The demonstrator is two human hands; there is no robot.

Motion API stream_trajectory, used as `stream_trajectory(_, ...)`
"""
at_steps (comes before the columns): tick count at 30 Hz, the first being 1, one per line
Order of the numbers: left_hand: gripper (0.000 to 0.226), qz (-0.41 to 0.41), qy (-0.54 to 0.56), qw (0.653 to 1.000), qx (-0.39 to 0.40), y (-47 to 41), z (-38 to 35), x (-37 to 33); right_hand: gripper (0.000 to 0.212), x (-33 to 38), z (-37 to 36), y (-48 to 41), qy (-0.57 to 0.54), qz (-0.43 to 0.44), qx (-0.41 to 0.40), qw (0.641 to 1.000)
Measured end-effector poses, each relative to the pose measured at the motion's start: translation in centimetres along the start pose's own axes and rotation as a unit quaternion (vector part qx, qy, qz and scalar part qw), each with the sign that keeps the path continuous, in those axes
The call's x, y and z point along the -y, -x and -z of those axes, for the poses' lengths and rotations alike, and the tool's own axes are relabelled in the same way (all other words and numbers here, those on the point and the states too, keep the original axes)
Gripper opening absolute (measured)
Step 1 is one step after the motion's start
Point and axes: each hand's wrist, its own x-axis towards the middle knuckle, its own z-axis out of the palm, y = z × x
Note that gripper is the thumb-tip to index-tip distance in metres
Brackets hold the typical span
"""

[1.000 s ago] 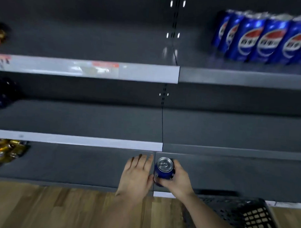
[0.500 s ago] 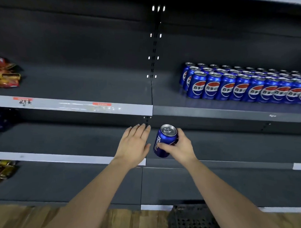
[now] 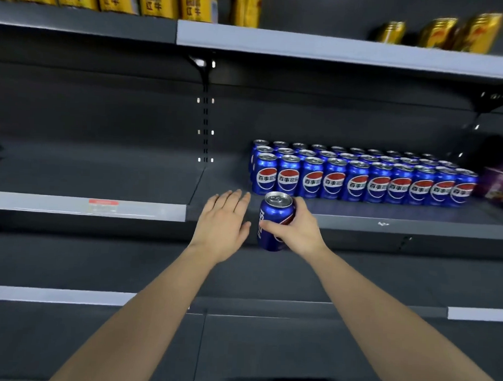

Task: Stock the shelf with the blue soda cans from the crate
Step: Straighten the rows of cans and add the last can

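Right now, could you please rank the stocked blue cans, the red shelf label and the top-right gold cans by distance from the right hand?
1. Stocked blue cans, just behind the right hand.
2. Red shelf label, far left.
3. Gold cans, shelf above, right.

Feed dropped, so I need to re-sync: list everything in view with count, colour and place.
held soda can: one, blue, before the middle shelf's edge, in the right hand
shelved soda cans: ten across the front, more rows behind, blue, middle shelf, right bay
gold cans: several, gold, top shelf
purple package: one, purple, right of the shelved cans
price label: one, red, middle shelf's front strip, left bay
shelves: several tiers, dark grey
left hand: one, open, fingers straight, left of the held can
right hand: one, fingers curled round the held can
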Motion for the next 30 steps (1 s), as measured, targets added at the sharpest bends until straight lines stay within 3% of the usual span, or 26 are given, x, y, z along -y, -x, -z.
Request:
stream_trajectory(9,0.061,0.044,-0.011,0.999,-0.01,-3.7,0.0,-4.6,0.07,-1.4,5.2,-3.4,0.018,0.006,-0.018,1.0)
stream_trajectory(17,0.061,0.063,-0.035,0.997,0.007,-6.6,-1.6,-1.6,0.074,-0.8,3.9,-8.2,0.05,0.005,-0.058,0.997)
stream_trajectory(21,0.061,0.044,-0.032,0.998,0.008,-8.3,-2.7,0.1,0.064,-0.7,2.3,-10.3,0.061,0.009,-0.066,0.996)
stream_trajectory(30,0.06,0.027,-0.03,0.999,0.009,-10.8,-4.8,3.7,0.086,-0.7,-1.3,-12.9,0.113,-0.044,-0.093,0.988)
